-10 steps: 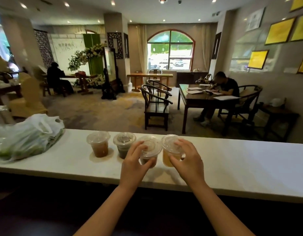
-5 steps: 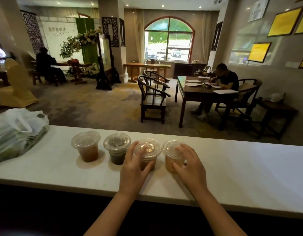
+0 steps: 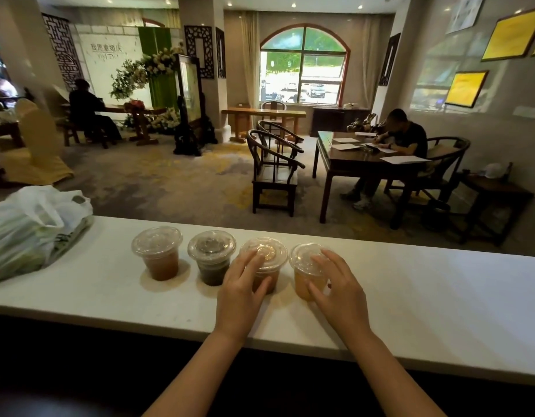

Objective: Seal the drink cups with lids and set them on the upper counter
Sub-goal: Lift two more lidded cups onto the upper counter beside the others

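along the white upper counter [image 3: 410, 299], four clear plastic drink cups stand upright in a row running left to right, each with its long axis vertical, mouth up, narrowing toward the base. every one carries a clear domed lid. the leftmost cup [image 3: 158, 252] holds an amber-brown drink and stands a little apart from the others. just right of it, the second cup [image 3: 211, 256] holds a very dark drink. the third cup [image 3: 264, 261] holds a brown drink, and the fourth cup [image 3: 305, 270], rightmost, holds a lighter orange-yellow one; these two stand close together, rims nearly touching.

the left hand [image 3: 242, 291] rests on the near side of the third cup, fingers spread and lying over the lid's near edge, thumb down along the wall, loosely cupping it rather than squeezing. the right hand [image 3: 340, 291] does the same with the fourth cup, fingertips on the lid and thumb against the near wall, a loose hold. both forearms reach in from the near edge across the dark lower ledge.

at the far left of the counter lies a white plastic bag [image 3: 34, 227] with green contents showing through, well apart from the cups.
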`<state>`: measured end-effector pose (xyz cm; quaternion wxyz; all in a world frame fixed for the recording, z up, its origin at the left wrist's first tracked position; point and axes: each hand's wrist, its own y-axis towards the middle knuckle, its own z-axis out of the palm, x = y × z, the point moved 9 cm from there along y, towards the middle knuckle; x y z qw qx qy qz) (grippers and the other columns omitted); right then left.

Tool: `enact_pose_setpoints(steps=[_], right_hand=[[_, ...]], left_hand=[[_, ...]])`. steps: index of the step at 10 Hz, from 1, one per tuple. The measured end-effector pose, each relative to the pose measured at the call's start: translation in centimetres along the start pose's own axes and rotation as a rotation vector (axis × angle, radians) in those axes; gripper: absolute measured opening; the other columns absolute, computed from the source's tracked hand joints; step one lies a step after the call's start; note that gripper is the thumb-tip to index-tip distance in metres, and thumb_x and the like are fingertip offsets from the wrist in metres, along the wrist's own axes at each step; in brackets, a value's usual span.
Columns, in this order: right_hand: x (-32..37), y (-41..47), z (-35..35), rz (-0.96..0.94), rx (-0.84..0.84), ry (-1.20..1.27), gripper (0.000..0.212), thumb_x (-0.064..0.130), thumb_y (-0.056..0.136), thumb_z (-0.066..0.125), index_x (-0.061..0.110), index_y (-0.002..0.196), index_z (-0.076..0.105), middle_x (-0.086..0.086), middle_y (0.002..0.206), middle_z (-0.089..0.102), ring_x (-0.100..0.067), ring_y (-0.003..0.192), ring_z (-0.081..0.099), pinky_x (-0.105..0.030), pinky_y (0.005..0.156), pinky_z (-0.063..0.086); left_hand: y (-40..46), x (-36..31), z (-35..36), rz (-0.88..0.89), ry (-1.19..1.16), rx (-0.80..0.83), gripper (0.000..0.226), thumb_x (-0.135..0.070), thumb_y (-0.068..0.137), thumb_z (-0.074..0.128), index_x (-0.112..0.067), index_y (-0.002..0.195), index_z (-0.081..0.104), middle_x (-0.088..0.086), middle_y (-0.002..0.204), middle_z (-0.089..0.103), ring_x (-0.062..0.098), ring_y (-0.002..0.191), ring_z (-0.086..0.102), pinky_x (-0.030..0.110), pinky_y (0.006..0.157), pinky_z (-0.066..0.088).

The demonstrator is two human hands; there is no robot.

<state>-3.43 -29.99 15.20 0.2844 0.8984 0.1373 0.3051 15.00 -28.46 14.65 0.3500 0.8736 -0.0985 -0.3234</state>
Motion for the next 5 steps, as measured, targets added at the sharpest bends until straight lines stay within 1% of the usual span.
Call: enact_pose_setpoints(steps=[1,2,3,4,5], right_hand=[[0.0,0.0,0.0,0.011,0.019,-0.004,0.056,0.022,0.073,0.077,0.017,0.124,0.056,-0.005,0.135,0.052,-0.025,0.111,0.057,-0.028,0.080,0.049],[0.0,0.0,0.0,0.042,0.087,-0.016,0.059,0.034,0.079,0.070,0.020,0.132,0.048,0.000,0.143,0.043,-0.021,0.118,0.052,-0.024,0.084,0.044],[0.1,-0.1,-0.3,0.109,0.176,-0.105,0.069,0.047,0.082,0.062,0.027,0.142,0.032,0.005,0.149,0.032,-0.016,0.124,0.045,-0.025,0.086,0.045],[0.8,-0.9,-3.2,0.181,0.092,-0.206,0.063,0.048,0.084,0.059,0.026,0.139,0.036,0.001,0.143,0.040,-0.018,0.118,0.048,-0.028,0.080,0.049],[3.6,-1.5,-5.0,0.096,0.112,-0.268,0.041,0.044,0.088,0.055,0.024,0.123,0.053,0.002,0.126,0.055,-0.014,0.101,0.054,-0.024,0.074,0.048]], left_hand=[[0.0,0.2,-0.1,-0.007,0.009,0.035,0.054,-0.007,0.072,0.077,-0.011,0.122,0.057,0.007,0.132,0.054,0.023,0.120,0.050,0.035,0.093,0.049],[-0.1,0.1,-0.2,-0.010,0.057,0.112,0.056,-0.015,0.077,0.074,-0.015,0.128,0.052,0.006,0.139,0.047,0.022,0.126,0.045,0.038,0.090,0.052],[-0.1,-0.1,-0.9,-0.059,0.164,0.214,0.066,-0.030,0.085,0.065,-0.023,0.142,0.033,-0.001,0.151,0.029,0.017,0.132,0.037,0.032,0.087,0.051],[-1.0,-1.4,-3.2,-0.053,0.271,0.215,0.061,-0.038,0.088,0.057,-0.025,0.142,0.032,-0.005,0.146,0.038,0.013,0.124,0.045,0.026,0.078,0.050],[-1.0,-3.2,-5.3,0.002,0.342,0.300,0.040,-0.041,0.090,0.050,-0.023,0.126,0.048,-0.005,0.123,0.057,0.012,0.105,0.056,0.024,0.071,0.046]])
